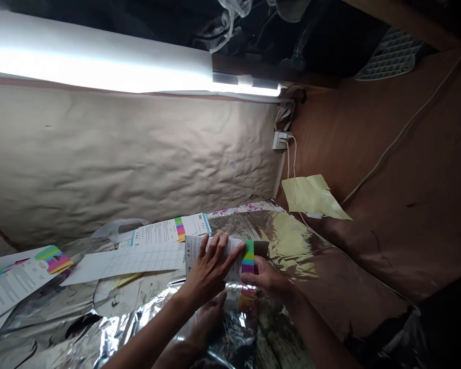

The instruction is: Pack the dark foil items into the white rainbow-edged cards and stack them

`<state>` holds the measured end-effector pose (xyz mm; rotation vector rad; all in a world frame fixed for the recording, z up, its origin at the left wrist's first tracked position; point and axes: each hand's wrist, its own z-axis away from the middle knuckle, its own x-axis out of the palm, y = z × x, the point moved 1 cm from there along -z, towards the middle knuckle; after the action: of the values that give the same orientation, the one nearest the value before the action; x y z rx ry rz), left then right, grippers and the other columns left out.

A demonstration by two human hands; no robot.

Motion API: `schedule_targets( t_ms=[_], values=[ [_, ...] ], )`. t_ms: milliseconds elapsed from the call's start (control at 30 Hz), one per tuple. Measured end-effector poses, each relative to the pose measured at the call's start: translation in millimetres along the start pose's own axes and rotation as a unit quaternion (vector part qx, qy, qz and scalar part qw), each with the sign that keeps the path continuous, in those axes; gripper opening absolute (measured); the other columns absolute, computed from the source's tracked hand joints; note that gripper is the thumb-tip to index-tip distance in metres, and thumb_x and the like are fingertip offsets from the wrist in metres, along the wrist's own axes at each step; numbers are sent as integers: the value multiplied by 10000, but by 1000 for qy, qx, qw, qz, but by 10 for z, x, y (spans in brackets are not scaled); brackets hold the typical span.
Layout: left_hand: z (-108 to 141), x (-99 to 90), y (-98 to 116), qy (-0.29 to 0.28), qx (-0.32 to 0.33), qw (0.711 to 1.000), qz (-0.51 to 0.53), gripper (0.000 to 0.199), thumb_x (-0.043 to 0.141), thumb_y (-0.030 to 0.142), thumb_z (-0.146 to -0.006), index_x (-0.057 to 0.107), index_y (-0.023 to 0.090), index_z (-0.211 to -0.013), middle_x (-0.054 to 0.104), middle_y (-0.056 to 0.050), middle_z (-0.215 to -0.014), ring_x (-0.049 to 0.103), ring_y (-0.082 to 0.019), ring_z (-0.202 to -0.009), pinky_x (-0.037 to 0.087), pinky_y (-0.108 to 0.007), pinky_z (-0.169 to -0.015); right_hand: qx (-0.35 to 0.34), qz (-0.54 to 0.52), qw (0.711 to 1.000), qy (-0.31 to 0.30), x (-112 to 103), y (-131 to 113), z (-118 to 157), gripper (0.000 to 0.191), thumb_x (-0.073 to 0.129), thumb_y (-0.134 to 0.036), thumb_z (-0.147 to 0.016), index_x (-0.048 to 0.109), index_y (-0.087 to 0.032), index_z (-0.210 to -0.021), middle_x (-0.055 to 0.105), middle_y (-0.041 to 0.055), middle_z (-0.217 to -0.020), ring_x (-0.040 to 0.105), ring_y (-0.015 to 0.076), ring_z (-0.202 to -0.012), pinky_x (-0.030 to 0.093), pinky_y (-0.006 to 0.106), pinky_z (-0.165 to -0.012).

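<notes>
From my head view, I am spreading my left hand [209,274] wide and pressing it flat on a white printed card [234,269], with its fingers fanned well apart across the card's face. My right hand [265,281] is closing narrowly on the card's end, just beside a green, yellow and pink stripe [248,257], and I am holding that end between its fingers and thumb. The card is sitting between my two hands on crinkled silver foil [288,241], with a brown flap [261,248] sticking out past the stripe.

Just below my left forearm, another hand [211,320] is reaching in over the foil; I cannot tell whose it is. Beyond my left fingertips, a printed leaflet [165,231] is lying with a gridded sheet [126,264] near it, and further left of my grip is a second leaflet [19,282]. Past my right hand, a yellow paper [311,197] is lying on a brown board [372,154]. Well beyond my fingertips, a white socket [281,139] is sitting on a beige wall [119,154] under a bright strip light [100,61].
</notes>
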<state>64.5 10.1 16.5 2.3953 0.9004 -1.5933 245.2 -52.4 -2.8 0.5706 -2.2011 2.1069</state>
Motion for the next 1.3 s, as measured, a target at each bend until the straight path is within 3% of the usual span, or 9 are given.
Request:
schedule_targets(
  t_ms=[100,167,300,400,500,733,900,1067,1300],
  values=[
    [-23,-11,23,-9,1,1000,17,1151,824,307,-642,122,324,-1554,325,-163,-1505,277,-395,-1390,127,-586,-1149,9,45,998,44,6,39,-52,321,818,-370,-679,680,-154,-873,646,-7,-717,576,159,-683,464,278,-688],
    [-55,-108,-15,-30,-15,998,56,1236,876,406,-589,110,321,-1555,430,-147,-1436,399,-376,-1307,274,-530,-1100,-4,69,995,76,-17,-2,-65,291,801,-355,-696,681,-156,-870,646,-9,-719,569,156,-688,459,277,-697],
    [-56,-427,-226,-109,-111,969,191,1065,806,491,-683,214,265,-1539,671,-85,-1111,630,-292,-970,476,-360,-819,8,93,996,6,-49,-129,-21,331,749,-370,-762,676,-161,-1008,668,11,-788,586,159,-710,460,272,-675],
    [5,-558,-351,-189,-94,903,374,733,786,482,-691,545,229,-1336,709,-31,-927,648,-228,-812,480,-281,-717,41,108,990,-85,-9,-155,-6,290,749,-372,-764,684,-158,-949,636,-14,-733,540,113,-626,422,214,-586],
    [28,-505,-381,-234,-89,819,517,556,809,433,-655,663,180,-1128,710,-20,-899,640,-204,-791,486,-256,-690,57,109,983,-133,45,-167,-58,304,757,-375,-753,695,-158,-956,654,-11,-773,556,112,-658,436,201,-598],
    [-67,-344,-301,-152,-123,681,706,581,828,328,-681,632,136,-1194,704,-65,-988,654,-242,-906,518,-303,-757,68,124,983,-117,-8,-435,-181,366,790,-326,-715,722,-115,-1007,725,50,-866,662,172,-767,504,266,-726],
    [-56,-395,-263,-175,-97,673,712,613,857,303,-657,644,131,-1205,708,-76,-984,658,-260,-916,530,-330,-772,134,90,970,-180,30,-522,-146,359,801,-298,-684,738,-94,-973,738,64,-865,675,162,-756,519,279,-769],
    [-54,-205,-233,-94,-137,638,752,998,893,269,-609,386,152,-1461,676,-128,-1122,652,-268,-986,534,-391,-840,111,137,979,-102,-9,-593,-95,369,764,-277,-714,726,-97,-1034,750,73,-906,684,161,-772,514,248,-738],
    [188,-29,-204,-150,-101,631,754,1137,889,297,-633,208,274,-1543,571,-144,-1325,603,-317,-1123,516,-458,-909,147,154,957,-196,59,-493,-53,326,726,-264,-715,714,-111,-1003,739,61,-932,694,194,-855,524,301,-817]
  ],
)
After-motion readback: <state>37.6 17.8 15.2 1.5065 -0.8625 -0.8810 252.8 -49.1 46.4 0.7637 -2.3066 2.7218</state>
